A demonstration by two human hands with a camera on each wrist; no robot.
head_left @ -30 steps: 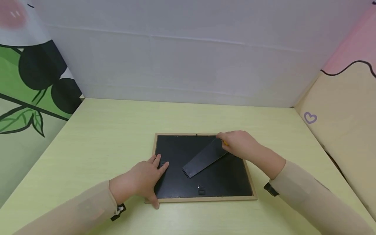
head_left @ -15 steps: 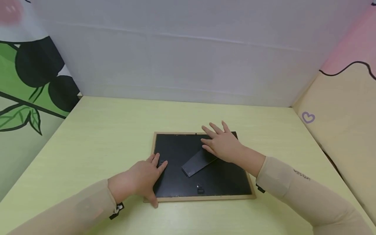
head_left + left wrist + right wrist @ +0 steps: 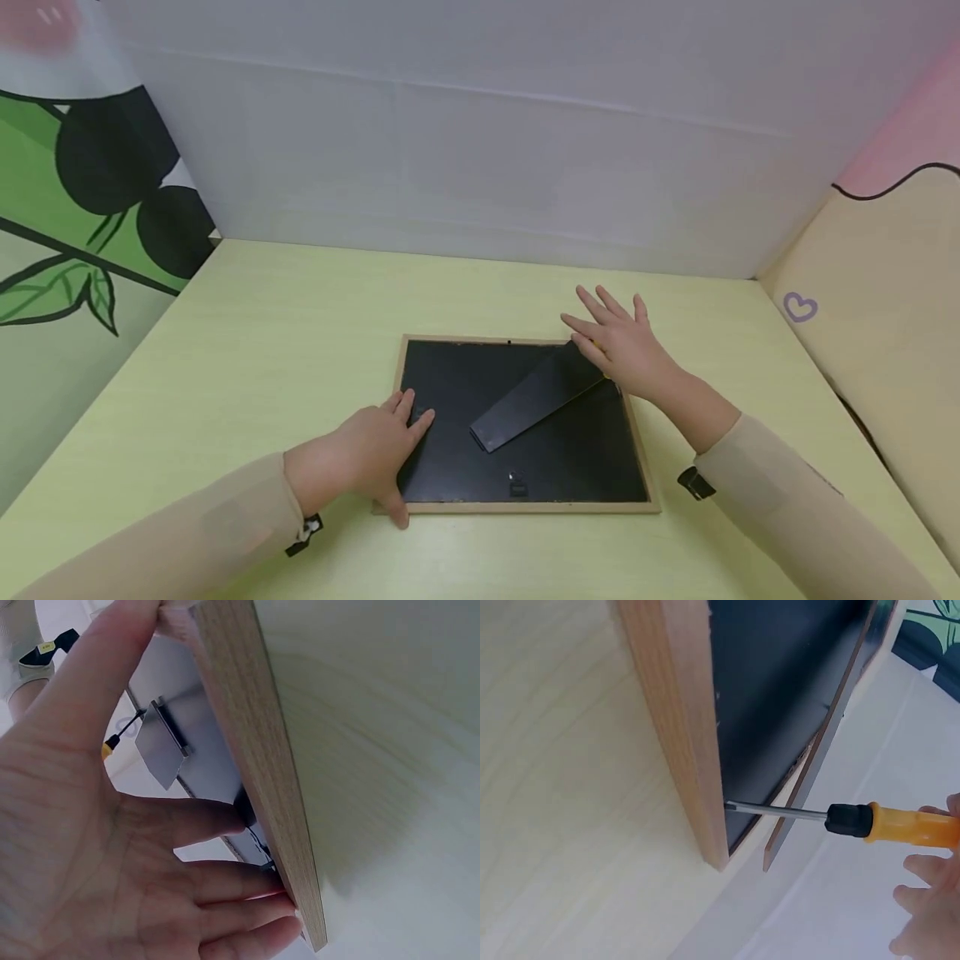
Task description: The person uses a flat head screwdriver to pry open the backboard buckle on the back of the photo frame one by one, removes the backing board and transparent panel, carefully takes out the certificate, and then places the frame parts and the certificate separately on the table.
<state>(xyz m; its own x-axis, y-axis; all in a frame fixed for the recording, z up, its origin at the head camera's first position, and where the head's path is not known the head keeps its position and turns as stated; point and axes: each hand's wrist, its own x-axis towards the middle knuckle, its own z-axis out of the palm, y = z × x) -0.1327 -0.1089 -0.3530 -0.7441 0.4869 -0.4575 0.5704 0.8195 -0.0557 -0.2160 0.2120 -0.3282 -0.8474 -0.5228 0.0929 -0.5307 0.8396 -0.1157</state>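
Note:
A picture frame (image 3: pixel 525 507) with a light wooden rim lies back side up, its black backing showing. A black stand leg (image 3: pixel 517 408) slants across that backing, and its upper end is raised in the right wrist view. My left hand (image 3: pixel 367 458) rests at the left side, thumb on the near corner and straight fingers along the rim. My right hand (image 3: pixel 630 350), over the far right corner, holds a screwdriver (image 3: pixel 907 826) with an orange handle and black collar. Its metal tip touches the rim's inner edge in the right wrist view. The hand mostly hides it in the head view.
The pale yellow-green table (image 3: pixel 300 308) surrounds the frame. A white wall covering (image 3: pixel 487 167) stands behind it, with painted panels on both sides. A small black hanger (image 3: pixel 517 485) sits on the backing near its front edge.
My right hand shifted left over the stand leg, then came back right to the far right corner. Its fingers are now straighter than a second ago. My left hand has stayed put.

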